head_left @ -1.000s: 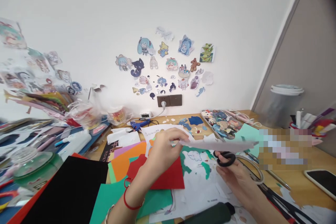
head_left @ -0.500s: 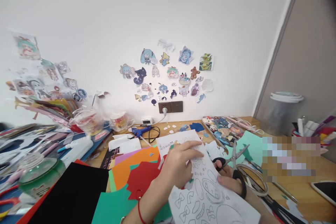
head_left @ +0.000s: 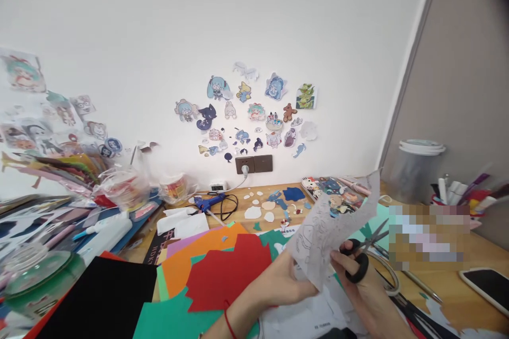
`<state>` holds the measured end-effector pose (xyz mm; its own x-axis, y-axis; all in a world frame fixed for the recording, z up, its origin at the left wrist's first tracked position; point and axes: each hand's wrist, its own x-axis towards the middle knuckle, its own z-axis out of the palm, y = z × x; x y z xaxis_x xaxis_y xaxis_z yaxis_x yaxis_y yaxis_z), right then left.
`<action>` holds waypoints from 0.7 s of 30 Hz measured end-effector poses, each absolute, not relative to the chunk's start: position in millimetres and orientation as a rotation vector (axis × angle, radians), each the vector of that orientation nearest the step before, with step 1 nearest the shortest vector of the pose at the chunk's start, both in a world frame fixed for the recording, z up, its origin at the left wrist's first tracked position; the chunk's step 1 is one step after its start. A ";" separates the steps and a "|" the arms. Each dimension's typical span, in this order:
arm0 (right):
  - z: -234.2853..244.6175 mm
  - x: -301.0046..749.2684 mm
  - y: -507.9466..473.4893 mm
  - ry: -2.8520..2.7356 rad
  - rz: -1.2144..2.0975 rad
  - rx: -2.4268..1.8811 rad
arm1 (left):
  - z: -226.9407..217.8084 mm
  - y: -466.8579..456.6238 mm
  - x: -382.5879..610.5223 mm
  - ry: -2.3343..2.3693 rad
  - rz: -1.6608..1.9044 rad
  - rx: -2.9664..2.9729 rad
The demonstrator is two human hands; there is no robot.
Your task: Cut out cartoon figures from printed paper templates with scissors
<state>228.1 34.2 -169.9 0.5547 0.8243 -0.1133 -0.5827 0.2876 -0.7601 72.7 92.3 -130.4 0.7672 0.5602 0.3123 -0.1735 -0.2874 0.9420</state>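
Above worktop (head_left: 447,280), toward front edge: holding drawn sheet (head_left: 318,238), newly raised and curled, in fingers of left hand (head_left: 292,278); gripping scissors (head_left: 366,245), blades spread, in right hand (head_left: 363,283); apparently not cutting.

And we count two bare hands: one left hand (head_left: 288,282), one right hand (head_left: 365,283)! One pair of black-handled metal scissors (head_left: 363,260), one white paper sheet of line drawings (head_left: 322,233). One jagged red sheet (head_left: 228,275), one black rectangular sheet (head_left: 99,291). Near the wooden tabletop's (head_left: 475,243) back edge, one blue glue gun (head_left: 209,202); toward its right, one dark-screened phone (head_left: 489,287)!
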 end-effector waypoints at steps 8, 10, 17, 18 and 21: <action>-158.4 217.5 25.6 -0.422 0.906 -0.880 | -119.5 86.3 71.0 0.450 0.710 1.614; -159.9 218.1 26.6 -0.445 0.923 -0.867 | -122.3 95.3 70.8 0.625 0.815 1.526; -171.8 226.3 38.9 -0.498 1.134 -0.843 | -113.8 133.4 47.5 0.907 1.004 1.378; -171.3 227.4 39.5 -0.516 1.174 -0.847 | -109.3 136.6 42.2 0.913 1.002 1.367; -165.6 228.1 37.2 -0.594 1.279 -0.863 | -92.3 142.5 23.9 0.860 0.957 1.355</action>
